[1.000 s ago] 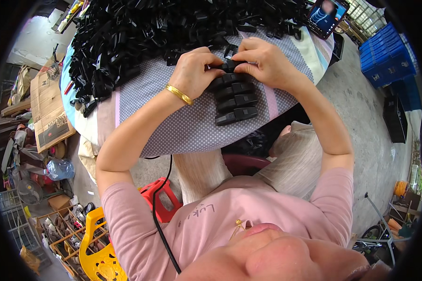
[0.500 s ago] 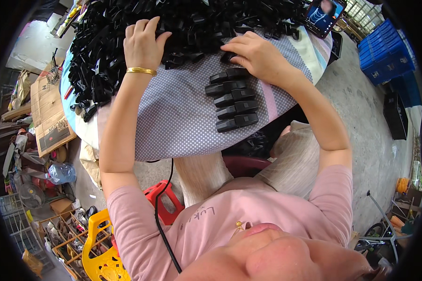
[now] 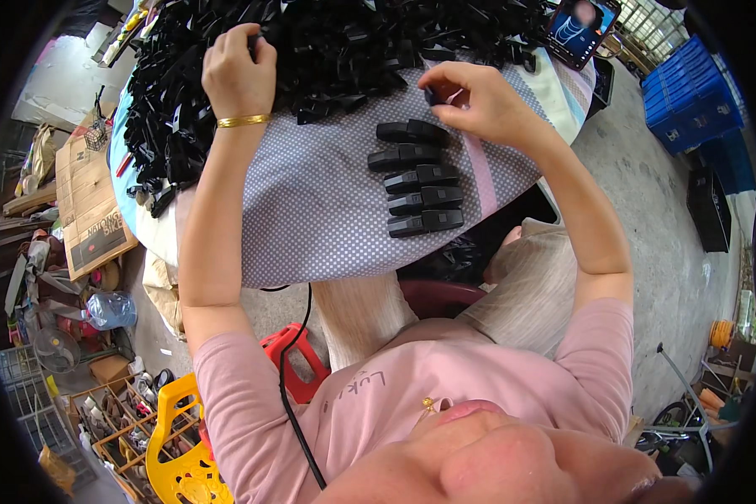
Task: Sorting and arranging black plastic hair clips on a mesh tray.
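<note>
A big heap of small black plastic pieces (image 3: 336, 59) covers the far part of the cloth-covered table. At its left side is my left hand (image 3: 237, 77), wearing a gold bangle, with thumb and fingers closed round a black piece at the heap's edge. My right hand (image 3: 487, 105) is raised a little over the cloth to the right, pinching a small black plastic piece (image 3: 434, 96) between thumb and fingers. Just below it, several longer black plastic parts (image 3: 424, 198) lie side by side in a column. The exact kind of these parts cannot be made out.
The patterned tablecloth (image 3: 311, 210) reaches the table's near edge over my knees. A phone (image 3: 581, 29) with a lit screen stands at the far right. Blue crates (image 3: 693, 92) are on the floor to the right. Red (image 3: 307, 361) and yellow plastic seats (image 3: 185, 445) stand at the left.
My left hand has shifted slightly left and its fingers have closed on a black piece. My right hand has moved right, away from the column, lifting a small black piece.
</note>
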`<state>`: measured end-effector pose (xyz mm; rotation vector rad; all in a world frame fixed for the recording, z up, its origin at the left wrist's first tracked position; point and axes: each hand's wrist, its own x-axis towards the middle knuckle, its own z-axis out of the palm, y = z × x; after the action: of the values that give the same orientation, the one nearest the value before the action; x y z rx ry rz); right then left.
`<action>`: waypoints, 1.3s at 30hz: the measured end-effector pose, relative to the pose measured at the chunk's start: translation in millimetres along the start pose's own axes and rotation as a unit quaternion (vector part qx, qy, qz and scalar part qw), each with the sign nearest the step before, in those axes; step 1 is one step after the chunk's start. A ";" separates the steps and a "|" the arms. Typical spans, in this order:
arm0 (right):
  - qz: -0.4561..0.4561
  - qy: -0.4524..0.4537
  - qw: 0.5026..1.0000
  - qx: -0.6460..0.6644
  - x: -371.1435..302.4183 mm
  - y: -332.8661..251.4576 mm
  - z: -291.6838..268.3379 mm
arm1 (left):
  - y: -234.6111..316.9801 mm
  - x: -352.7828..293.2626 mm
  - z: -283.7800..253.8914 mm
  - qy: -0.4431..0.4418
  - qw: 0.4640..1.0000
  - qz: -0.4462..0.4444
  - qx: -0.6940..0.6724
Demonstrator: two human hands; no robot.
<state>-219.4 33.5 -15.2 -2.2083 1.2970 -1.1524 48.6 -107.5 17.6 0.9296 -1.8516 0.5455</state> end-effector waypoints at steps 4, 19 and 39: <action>0.022 -0.043 0.995 -0.082 -4.7 4.8 -14.7 | 14.1 8.6 -21.9 0.040 0.995 -0.032 -0.089; 0.019 -0.019 0.998 -0.051 -5.3 -1.7 -8.8 | 86.4 -41.9 -27.4 -0.391 0.860 -0.048 -0.326; -0.007 -0.119 0.988 -0.101 -11.0 -16.0 -14.1 | 86.7 -27.9 -40.0 -0.564 0.693 -0.282 -0.351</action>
<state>-224.1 52.8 -1.8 -2.4147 1.3466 -0.7596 9.2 -16.3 12.5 1.2873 -2.2643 -1.3625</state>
